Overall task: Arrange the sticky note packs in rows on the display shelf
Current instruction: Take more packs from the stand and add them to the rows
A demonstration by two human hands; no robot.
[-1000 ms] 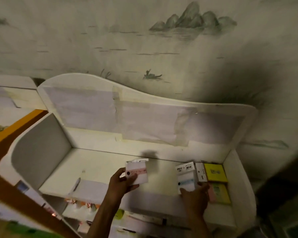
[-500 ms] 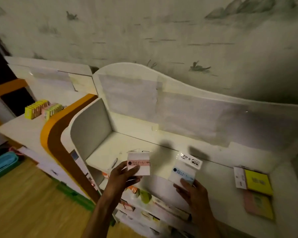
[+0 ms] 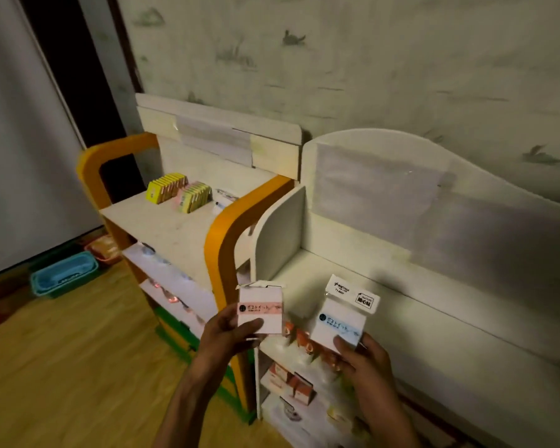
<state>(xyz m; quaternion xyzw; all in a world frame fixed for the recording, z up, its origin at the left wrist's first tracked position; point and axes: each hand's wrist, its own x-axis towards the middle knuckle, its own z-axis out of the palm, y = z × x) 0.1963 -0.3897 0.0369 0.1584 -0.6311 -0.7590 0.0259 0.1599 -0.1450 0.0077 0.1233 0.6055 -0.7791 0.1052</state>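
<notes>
My left hand [image 3: 230, 331] holds a white sticky note pack with a pink band [image 3: 261, 308], upright, in front of the white shelf's left end. My right hand [image 3: 364, 360] grips a white pack with a blue band [image 3: 340, 321] and a hang tab, just to the right. Both packs hover over the front edge of the white display shelf [image 3: 401, 321]. On the orange-framed shelf [image 3: 162, 221] to the left, a row of yellow packs [image 3: 167, 186] and a row of pink-and-yellow packs [image 3: 193, 197] stand side by side.
Lower tiers of both shelves carry small stationery items [image 3: 299, 388]. A blue basket [image 3: 63, 278] and an orange basket [image 3: 102, 248] sit on the wooden floor at left. A painted wall rises behind the shelves. A dark doorway is at the far left.
My view has swung left, away from the packs lying at the white shelf's right end. Both hands have carried their packs leftward, toward the orange-framed shelf, which has come fully into sight.
</notes>
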